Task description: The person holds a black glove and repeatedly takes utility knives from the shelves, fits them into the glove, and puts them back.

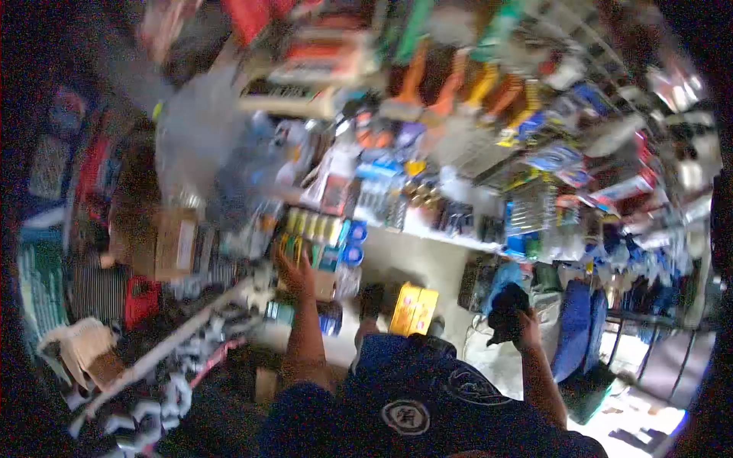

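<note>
My right hand [527, 330] is closed around a black, soft-looking bundle [507, 311], which looks like cloth; its exact kind is too blurred to tell. The bundle is held away from my body, in front of pale and blue bags. On the other side, my left hand [295, 269] is raised beside a stack of small yellow-and-teal packages [313, 227]. Its fingers are smeared by motion among yellow and orange streaks, so I cannot tell whether it touches or holds anything there.
Shelves crowded with packaged goods fill the front, with brushes [412, 80] hanging above. A yellow box [414, 308] is low ahead of my body. A cardboard box [175, 243] and a rail [164, 355] are at the left. Blue bundles [574, 328] stand at the right.
</note>
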The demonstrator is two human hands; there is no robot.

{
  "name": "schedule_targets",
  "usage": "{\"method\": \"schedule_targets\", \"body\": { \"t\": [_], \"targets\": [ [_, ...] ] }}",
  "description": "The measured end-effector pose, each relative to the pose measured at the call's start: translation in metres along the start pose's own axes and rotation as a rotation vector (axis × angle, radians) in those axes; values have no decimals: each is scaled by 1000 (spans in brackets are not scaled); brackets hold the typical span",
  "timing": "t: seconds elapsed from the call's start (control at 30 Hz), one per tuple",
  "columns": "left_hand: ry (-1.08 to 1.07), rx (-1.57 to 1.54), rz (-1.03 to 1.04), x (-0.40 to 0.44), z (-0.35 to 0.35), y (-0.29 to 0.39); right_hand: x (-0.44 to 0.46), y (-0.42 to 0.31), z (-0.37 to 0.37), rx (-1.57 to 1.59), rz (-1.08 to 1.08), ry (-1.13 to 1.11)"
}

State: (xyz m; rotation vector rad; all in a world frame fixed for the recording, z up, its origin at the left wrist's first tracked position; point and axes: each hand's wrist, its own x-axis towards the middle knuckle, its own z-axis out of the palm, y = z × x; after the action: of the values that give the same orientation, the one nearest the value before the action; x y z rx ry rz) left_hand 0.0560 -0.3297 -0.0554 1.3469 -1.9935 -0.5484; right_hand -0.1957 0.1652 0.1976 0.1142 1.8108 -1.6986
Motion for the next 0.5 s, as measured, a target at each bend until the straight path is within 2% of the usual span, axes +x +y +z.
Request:
{"method": "schedule_targets", "body": {
  "t": [0.03,0.1,0.2,0.23,0.3,0.37,0.43,0.47,0.5],
  "targets": [
    [-55,-78,-117,-16,-16,49,1,2,-13,-12,-69,-25],
    [-89,-145,35,-47,-5,85,-12,-27,-16,532,91,-280],
    [-212,-316,218,-73,-26,214,-14,-16,-58,871,-178,-708],
    [-233,-453,347,-72,-38,259,-9,-4,-69,959,-167,-660],
    [-197,-505,525,-75,-46,333,10,25,-89,1137,-128,-570],
    [-149,-620,627,-64,-45,395,11,29,-101,1241,-117,-549],
    [-33,-717,669,-41,-56,460,-18,-10,-92,1214,-204,-655],
    [85,-704,673,-27,-60,486,-23,-9,-103,1189,-258,-551],
    [113,-821,610,-5,-57,505,-28,-6,-113,1163,-308,-446]
  ]
}}
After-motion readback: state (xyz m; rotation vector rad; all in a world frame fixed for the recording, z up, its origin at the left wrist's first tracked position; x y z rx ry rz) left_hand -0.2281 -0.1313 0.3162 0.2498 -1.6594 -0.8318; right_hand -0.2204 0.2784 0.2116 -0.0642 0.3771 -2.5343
